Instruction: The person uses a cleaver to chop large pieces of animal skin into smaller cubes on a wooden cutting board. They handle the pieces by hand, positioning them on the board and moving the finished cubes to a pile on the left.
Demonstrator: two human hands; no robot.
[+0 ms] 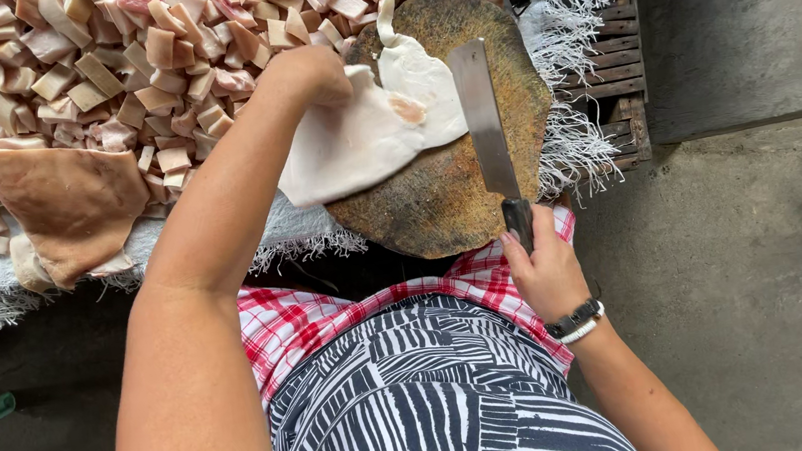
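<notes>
- A pale, flat slab of pork fat and skin (362, 144) lies across the left part of a round wooden chopping block (439, 201), its lower left edge hanging a little past the block's rim.
- A narrow white strip (385, 18) of the same material rises from the slab's upper end towards the top of the block.
- The left hand (308, 73) rests on the slab's upper left corner, fingers curled down over it and gripping the edge; the fingertips themselves are hidden under the hand.
- The right hand (544, 265) is closed around the dark handle of a cleaver (481, 111), at the near edge of the block.
- The cleaver's long rectangular blade points away from the person and lies over the block just right of the slab, its left edge touching or just overlapping the slab's right side.
- A dark-and-white bracelet (576, 321) sits on the right wrist.
- The block stands on a white woven cloth (577, 135) with frayed fringes, spread over a slatted wooden pallet (614, 60).
- To the left of the block, a large heap of cut pork pieces (101, 68), tan and pinkish, covers the cloth.
- A bigger uncut sheet of skin (66, 203) lies at the near left edge of the heap, well apart from the block.
- Below, the person's lap shows a red checked cloth (291, 319) and a black-and-white patterned garment (431, 403).
- The floor (756, 245) around is grey concrete.
</notes>
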